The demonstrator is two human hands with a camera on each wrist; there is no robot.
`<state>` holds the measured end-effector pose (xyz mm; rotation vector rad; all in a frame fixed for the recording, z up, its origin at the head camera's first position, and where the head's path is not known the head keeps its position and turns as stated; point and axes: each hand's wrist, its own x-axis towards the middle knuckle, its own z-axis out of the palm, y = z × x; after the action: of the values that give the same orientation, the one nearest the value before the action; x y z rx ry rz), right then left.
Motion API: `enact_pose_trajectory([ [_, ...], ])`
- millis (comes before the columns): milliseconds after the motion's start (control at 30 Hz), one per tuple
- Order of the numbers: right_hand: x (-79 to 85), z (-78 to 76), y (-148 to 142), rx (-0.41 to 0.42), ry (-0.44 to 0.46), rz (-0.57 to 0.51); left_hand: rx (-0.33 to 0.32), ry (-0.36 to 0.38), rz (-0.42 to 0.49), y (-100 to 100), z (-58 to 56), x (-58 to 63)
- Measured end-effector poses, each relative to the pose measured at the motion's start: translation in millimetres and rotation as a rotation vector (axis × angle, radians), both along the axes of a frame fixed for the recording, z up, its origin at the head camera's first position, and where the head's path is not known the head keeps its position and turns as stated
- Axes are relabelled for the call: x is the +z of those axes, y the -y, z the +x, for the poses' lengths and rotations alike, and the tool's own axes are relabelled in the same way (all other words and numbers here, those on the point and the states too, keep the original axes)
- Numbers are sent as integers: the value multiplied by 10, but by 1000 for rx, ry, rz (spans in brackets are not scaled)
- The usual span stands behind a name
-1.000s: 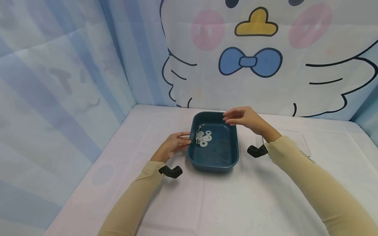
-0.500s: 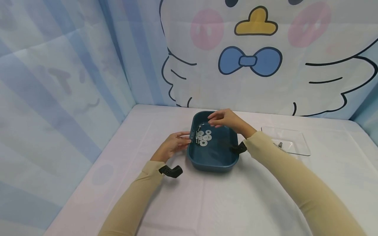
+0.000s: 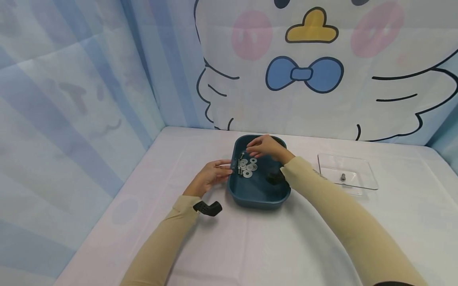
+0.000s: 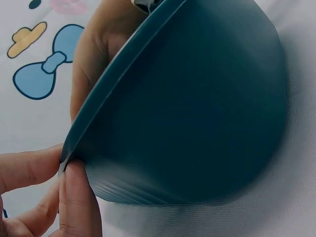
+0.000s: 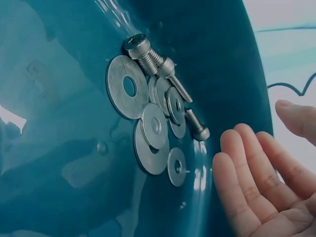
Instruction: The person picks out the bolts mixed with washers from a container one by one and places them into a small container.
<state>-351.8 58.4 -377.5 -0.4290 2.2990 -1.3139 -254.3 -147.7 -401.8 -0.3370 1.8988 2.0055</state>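
Observation:
A dark teal basin (image 3: pixel 264 194) stands on the table. Gathered inside it by the left wall are several flat washers (image 5: pixel 131 89) and a few socket-head bolts (image 5: pixel 197 126). My left hand (image 3: pixel 214 174) pinches the basin's left rim, with fingers on both sides of the edge in the left wrist view. Over the basin's far half, my right hand (image 3: pixel 264 147) reaches in from the right, fingers extended and close to the nearest bolt. The right wrist view shows nothing held between its thumb and fingers.
To the right of the basin lies a clear shallow tray (image 3: pixel 368 171) with one bolt (image 3: pixel 343 177) in it. A patterned cloth backdrop (image 3: pixel 304 111) rises behind the table, and another hangs at the left.
My right hand has moved left and slightly down, from the basin's far right corner to beside the bolts. The clear tray is now uncovered by the right arm. The left hand stays on the rim.

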Motion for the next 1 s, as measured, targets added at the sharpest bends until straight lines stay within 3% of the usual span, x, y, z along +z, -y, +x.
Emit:
enact_pose_trajectory([
  [433,-93,-55,126,-146,158,26,-14,-17,1,-8,15,0],
  [1000,-128,-89,223,-178,219,51,-24,-12,23,-2,12,5],
])
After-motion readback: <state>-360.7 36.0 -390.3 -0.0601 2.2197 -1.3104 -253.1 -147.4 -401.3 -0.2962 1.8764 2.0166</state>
